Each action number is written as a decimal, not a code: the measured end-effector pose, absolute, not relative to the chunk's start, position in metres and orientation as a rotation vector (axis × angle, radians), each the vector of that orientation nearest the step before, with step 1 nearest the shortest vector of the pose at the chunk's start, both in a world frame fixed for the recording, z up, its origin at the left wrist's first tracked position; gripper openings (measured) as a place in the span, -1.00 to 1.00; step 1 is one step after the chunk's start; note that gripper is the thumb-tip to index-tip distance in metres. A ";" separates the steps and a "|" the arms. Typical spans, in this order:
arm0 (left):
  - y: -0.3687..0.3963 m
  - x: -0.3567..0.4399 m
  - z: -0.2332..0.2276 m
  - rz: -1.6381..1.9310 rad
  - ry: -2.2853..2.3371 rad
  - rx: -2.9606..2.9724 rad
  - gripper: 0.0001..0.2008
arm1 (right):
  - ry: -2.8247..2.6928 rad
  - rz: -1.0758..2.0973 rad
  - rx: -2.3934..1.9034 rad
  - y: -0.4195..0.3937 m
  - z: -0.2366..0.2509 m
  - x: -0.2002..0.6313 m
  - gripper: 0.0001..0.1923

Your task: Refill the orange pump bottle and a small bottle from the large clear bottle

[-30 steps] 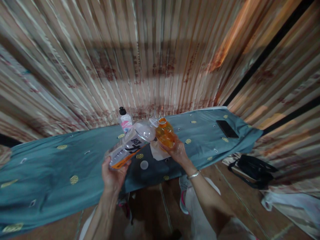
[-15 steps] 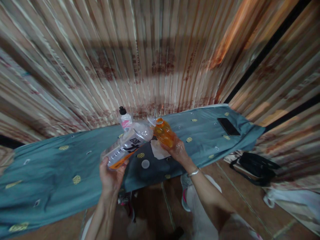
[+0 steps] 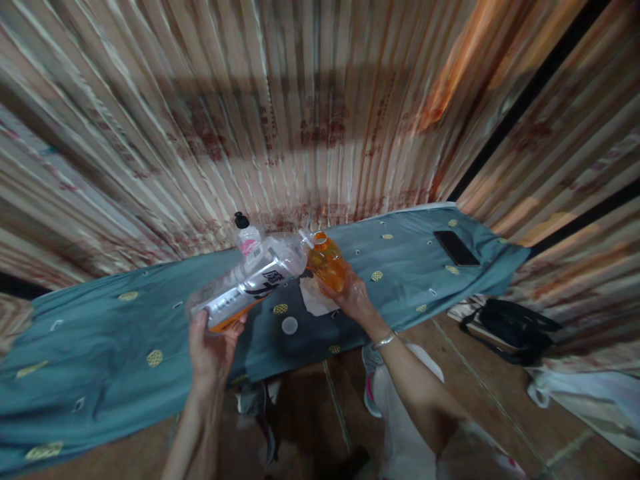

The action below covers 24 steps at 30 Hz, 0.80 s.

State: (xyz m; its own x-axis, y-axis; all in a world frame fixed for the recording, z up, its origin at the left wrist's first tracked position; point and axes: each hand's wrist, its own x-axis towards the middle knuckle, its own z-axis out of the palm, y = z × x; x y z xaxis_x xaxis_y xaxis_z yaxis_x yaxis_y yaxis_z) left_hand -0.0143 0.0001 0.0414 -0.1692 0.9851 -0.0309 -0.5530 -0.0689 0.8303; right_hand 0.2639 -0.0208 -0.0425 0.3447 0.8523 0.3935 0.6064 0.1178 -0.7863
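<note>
Just left of frame centre, the left hand [image 3: 214, 347] is gripping a tilted clear bottle [image 3: 250, 287]; near centre, the right hand [image 3: 354, 299] is clasping an orange bottle [image 3: 327, 263].

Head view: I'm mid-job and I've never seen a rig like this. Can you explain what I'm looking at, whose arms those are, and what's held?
There's no machine here: these are a person's own bare hands, seen by a camera worn on the head, looking forward and down. There is just this one view.

The left hand holds a large transparent bottle, tilted. The right hand holds an orange bottle, its open mouth near the large one's neck; I can't tell whether they touch.

On the teal cloth are a black-topped bottle, a small whitish disc, a pale sheet and, farther right, a dark phone-like slab.
</note>
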 end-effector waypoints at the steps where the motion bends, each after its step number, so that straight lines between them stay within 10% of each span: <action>1: -0.001 -0.014 0.042 1.567 0.864 0.683 -0.51 | -1.352 0.308 -1.574 -0.021 -0.043 0.264 -0.26; 24: -0.010 -0.025 0.055 1.498 0.978 0.768 -0.51 | -1.320 0.354 -1.545 -0.017 -0.053 0.266 -0.29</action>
